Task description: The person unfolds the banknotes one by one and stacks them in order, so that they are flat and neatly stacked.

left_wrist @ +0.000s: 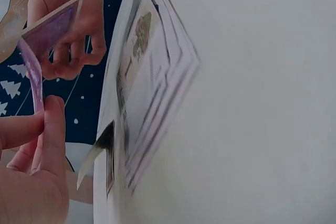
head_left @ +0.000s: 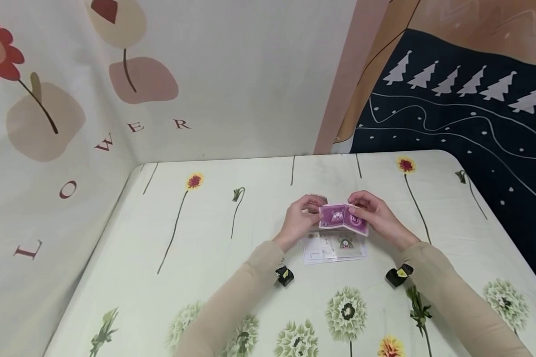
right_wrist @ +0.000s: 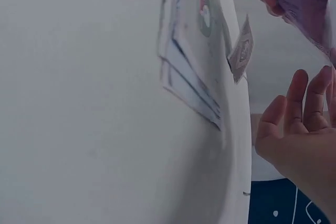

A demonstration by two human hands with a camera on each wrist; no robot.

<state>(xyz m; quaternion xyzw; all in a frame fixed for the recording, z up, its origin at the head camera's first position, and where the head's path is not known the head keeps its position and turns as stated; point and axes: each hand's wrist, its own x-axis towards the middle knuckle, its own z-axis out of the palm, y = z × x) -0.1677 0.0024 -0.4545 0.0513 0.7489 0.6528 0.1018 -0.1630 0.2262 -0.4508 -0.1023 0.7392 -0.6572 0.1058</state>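
Note:
Both hands hold a purple play banknote (head_left: 335, 216) with a cartoon figure and a crease down its middle, raised over the table. My left hand (head_left: 300, 220) pinches its left end between thumb and fingers. At the other end, my right hand (head_left: 375, 216) grips the note with the thumb on its front face. Below it lies a stack of pale paper sheets (head_left: 335, 253) with a green cartoon monster on top; the stack's far part is hidden behind the note. A small folded note (right_wrist: 242, 51) stands partly raised just beyond the stack, mostly covered by the left hand in the head view.
The table (head_left: 223, 267) wears a pale cloth printed with flowers. Black wrist straps (head_left: 284, 275) sit on both forearms. A white curtain (head_left: 241, 79) hangs behind and to the left, and a dark cloth with white trees (head_left: 455, 114) hangs at the right.

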